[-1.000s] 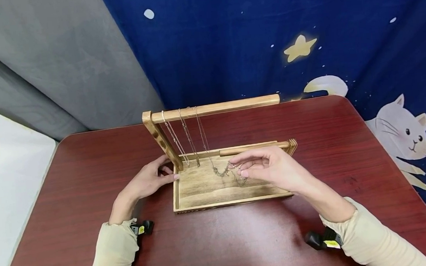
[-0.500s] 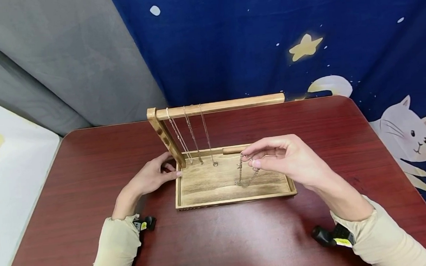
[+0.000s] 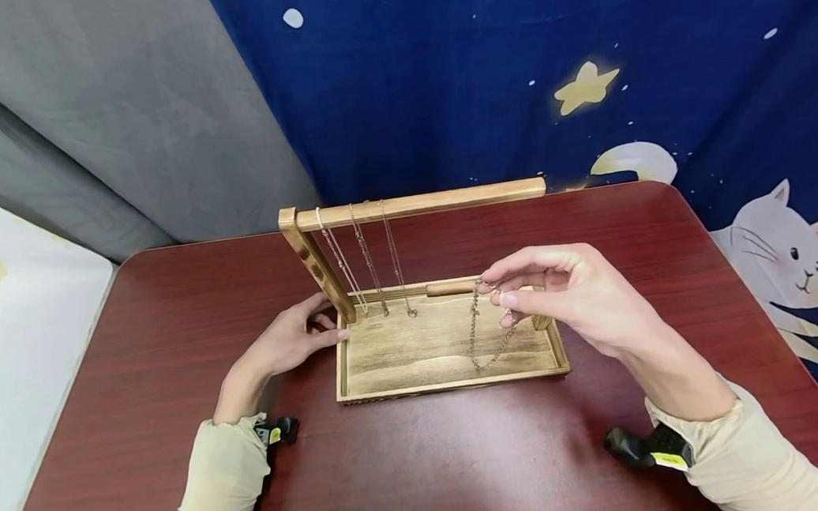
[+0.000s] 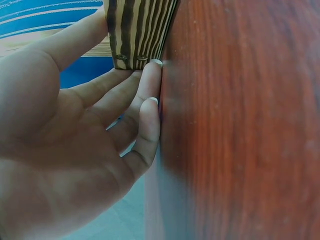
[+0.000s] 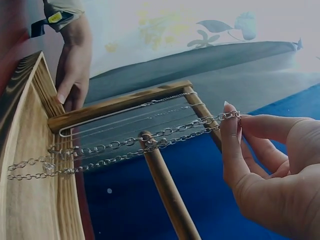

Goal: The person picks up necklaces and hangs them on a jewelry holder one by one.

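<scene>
My right hand [image 3: 561, 292] pinches a silver chain necklace [image 3: 473, 334] between thumb and fingertips, and the chain hangs in a loop over the tray. Large links of this chain necklace [image 5: 116, 145] stretch from the fingertips in the right wrist view. A wooden necklace stand [image 3: 413, 205] has an upright post, a top bar and a shallow tray base [image 3: 454, 384]. Three thin necklaces [image 3: 392, 249] hang from the left part of the bar, one with a small pendant low down. My left hand [image 3: 290, 339] holds the tray's left end near the post, thumb [image 4: 82, 37] on one side and fingers on the other.
A second, lower wooden rod [image 3: 454, 287] runs along the tray's back edge, partly behind my right hand. The stand rests on a reddish-brown table [image 3: 423, 460]. Behind the table hang a grey curtain [image 3: 135, 108] and a blue patterned curtain [image 3: 425, 72].
My right hand has moved right and up with the chain necklace, which opened into a hanging loop. The third hanging necklace, earlier drawn toward it, now hangs straight. My left hand stays at the tray.
</scene>
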The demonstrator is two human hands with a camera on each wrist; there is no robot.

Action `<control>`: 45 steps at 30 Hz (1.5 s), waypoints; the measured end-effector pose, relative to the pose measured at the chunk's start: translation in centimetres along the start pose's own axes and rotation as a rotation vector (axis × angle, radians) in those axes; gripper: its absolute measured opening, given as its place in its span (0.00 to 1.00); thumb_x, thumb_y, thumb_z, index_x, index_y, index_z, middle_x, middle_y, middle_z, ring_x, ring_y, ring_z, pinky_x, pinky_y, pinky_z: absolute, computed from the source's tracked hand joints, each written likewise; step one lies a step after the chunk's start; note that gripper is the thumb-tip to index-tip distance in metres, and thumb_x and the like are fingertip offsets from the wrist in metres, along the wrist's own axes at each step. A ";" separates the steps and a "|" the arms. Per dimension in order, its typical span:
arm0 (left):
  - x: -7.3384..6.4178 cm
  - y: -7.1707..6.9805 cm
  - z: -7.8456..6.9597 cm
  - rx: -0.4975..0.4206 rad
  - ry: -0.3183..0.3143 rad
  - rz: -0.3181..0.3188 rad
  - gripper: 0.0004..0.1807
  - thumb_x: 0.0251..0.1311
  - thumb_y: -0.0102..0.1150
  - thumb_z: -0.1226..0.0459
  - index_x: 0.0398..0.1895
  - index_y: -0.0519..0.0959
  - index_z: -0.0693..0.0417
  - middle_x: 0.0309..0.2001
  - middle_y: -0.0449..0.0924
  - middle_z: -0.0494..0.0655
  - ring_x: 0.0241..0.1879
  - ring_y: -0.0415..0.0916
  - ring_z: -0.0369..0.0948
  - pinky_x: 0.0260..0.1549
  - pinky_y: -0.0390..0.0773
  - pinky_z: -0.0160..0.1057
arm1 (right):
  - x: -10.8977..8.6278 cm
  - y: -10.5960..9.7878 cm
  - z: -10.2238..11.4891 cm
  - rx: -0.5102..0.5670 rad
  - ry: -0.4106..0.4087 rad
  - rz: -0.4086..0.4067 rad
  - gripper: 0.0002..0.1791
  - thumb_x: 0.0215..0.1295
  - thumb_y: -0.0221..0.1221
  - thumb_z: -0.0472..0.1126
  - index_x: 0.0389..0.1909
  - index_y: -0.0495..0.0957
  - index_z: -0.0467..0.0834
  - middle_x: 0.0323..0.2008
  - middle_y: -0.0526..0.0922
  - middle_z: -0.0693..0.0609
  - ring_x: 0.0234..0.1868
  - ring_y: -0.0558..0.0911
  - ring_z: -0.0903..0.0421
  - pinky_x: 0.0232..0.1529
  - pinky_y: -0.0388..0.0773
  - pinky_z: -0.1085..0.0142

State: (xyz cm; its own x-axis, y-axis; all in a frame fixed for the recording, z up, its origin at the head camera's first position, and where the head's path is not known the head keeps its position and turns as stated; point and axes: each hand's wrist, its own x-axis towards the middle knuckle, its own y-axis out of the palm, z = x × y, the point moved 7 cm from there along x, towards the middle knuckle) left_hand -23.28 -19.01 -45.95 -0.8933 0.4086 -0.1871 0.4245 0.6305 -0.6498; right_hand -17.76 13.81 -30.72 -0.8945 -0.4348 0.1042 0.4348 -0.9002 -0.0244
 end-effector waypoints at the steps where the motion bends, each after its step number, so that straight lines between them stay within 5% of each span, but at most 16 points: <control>1: 0.0 0.0 0.0 0.001 -0.001 -0.001 0.41 0.64 0.65 0.51 0.72 0.62 0.65 0.42 0.83 0.50 0.39 0.78 0.40 0.40 0.74 0.41 | 0.0 -0.1 0.1 0.005 -0.004 -0.002 0.14 0.61 0.62 0.22 0.46 0.84 0.36 0.42 0.87 0.43 0.36 0.87 0.51 0.35 0.83 0.57; 19: 0.0 0.0 -0.1 -0.004 -0.013 -0.004 0.39 0.62 0.67 0.51 0.72 0.64 0.58 0.44 0.82 0.49 0.41 0.78 0.41 0.42 0.75 0.41 | -1.1 -2.2 2.0 0.059 -0.055 -0.055 0.13 0.61 0.61 0.20 0.46 0.81 0.28 0.42 0.86 0.40 0.29 0.86 0.51 0.34 0.83 0.60; 40: 0.0 0.1 0.0 -0.006 -0.016 -0.007 0.38 0.62 0.67 0.52 0.71 0.65 0.57 0.46 0.82 0.50 0.43 0.79 0.41 0.41 0.75 0.40 | -3.5 -5.5 3.0 0.204 -0.175 -0.031 0.25 0.56 0.50 0.08 0.56 0.73 0.22 0.53 0.82 0.38 0.48 0.85 0.49 0.46 0.81 0.65; 45: 0.0 0.1 0.1 0.006 -0.010 -0.004 0.40 0.63 0.66 0.50 0.72 0.64 0.59 0.45 0.82 0.50 0.43 0.79 0.41 0.40 0.75 0.39 | -4.2 -6.3 3.4 0.162 -0.188 -0.062 0.27 0.56 0.49 0.07 0.59 0.70 0.19 0.56 0.80 0.36 0.49 0.84 0.48 0.48 0.80 0.64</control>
State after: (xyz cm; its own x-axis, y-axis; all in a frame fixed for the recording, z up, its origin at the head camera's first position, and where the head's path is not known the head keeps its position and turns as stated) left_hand -23.30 -19.00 -46.05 -0.8965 0.3992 -0.1923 0.4202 0.6283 -0.6547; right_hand -16.38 21.35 -27.60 -0.8913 -0.3532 0.2844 0.4043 -0.9029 0.1459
